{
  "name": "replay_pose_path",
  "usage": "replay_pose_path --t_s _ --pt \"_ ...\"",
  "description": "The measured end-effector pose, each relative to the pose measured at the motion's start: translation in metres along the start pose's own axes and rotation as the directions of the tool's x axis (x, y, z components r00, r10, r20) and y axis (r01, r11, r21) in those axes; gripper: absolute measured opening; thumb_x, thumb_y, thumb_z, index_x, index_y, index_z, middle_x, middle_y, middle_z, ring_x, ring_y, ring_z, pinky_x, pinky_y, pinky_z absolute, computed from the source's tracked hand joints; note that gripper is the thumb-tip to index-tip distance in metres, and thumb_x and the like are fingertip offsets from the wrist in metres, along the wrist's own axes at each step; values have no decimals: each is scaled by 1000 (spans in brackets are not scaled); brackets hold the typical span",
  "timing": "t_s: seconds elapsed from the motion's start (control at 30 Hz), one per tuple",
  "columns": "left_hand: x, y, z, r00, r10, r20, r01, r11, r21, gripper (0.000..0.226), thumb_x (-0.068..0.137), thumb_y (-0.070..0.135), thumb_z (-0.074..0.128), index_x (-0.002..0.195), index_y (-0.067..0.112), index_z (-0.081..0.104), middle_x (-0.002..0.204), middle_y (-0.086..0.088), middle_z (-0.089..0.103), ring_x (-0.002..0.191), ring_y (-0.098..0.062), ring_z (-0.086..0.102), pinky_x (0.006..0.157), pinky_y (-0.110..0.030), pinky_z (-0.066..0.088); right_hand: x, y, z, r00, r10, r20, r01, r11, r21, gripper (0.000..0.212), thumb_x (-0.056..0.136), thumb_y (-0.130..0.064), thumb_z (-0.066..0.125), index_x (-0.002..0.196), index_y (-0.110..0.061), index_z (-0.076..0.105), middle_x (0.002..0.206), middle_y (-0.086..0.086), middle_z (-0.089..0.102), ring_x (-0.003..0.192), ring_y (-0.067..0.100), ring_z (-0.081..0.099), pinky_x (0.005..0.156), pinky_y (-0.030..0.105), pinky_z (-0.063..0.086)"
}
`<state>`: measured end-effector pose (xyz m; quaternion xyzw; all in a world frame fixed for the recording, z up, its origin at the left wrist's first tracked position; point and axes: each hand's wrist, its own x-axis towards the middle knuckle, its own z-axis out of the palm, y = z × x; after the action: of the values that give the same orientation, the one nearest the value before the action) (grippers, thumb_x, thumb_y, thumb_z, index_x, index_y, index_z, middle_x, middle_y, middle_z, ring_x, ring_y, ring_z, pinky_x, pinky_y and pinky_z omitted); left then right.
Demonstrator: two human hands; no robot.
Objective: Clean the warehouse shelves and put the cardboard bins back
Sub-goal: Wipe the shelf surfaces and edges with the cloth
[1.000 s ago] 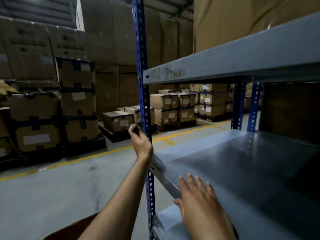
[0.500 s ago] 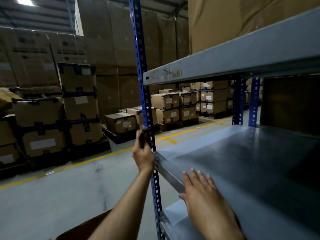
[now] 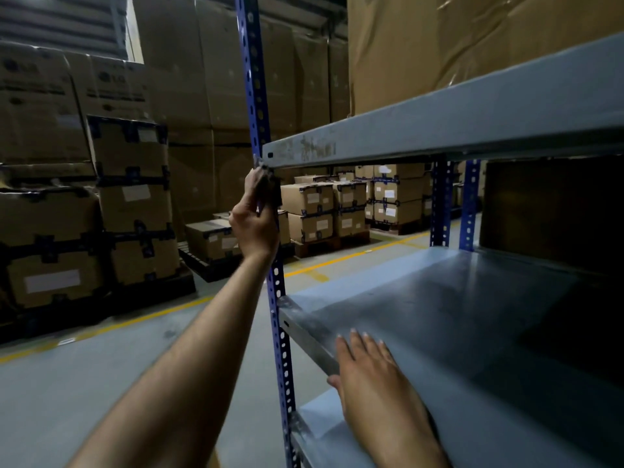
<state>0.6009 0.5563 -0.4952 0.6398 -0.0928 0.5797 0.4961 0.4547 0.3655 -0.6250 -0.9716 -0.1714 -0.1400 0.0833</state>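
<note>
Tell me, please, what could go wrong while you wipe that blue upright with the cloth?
1. The left hand holds the dark cloth right under the grey upper metal shelf's corner; knuckles could scrape it, or the cloth may snag in the blue perforated steel upright's holes.
2. The right hand lies flat over the grey lower metal shelf's front edge; leaning there might press that lip into the palm.

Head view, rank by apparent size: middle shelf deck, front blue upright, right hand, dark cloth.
middle shelf deck
front blue upright
right hand
dark cloth, partly hidden in left hand
Nearness inflates right hand.
</note>
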Motion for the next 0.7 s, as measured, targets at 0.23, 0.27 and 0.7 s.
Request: replay_pose_path --t_s 0.23,0.27,0.7 --pt "-134 -59 -44 821 -61 568 -280 823 493 43 97 5 58 137 24 61 146 -8 53 137 -28 48 113 -33 38 -2 1 4 999 -41 4 41 999 23 63 107 -36 33 158 -8 8 165 17 8 152 28 7 123 41 0" --pt "-141 -58 -48 808 -131 574 -241 815 527 44 97 5 56 137 23 61 148 -7 52 138 -27 47 113 -31 36 -3 0 1 999 -46 16 46 999 13 63 107 -37 32 158 -8 7 165 17 9 152 28 8 123 41 1" --pt "-143 -2 -43 528 -447 722 392 882 260 98 98 26 62 138 68 -17 164 -7 24 149 -28 29 118 -55 30 64 -4 -12 998 -24 55 5 946 324 62 98 -9 41 155 -22 21 160 10 25 147 34 22 117 50 29"
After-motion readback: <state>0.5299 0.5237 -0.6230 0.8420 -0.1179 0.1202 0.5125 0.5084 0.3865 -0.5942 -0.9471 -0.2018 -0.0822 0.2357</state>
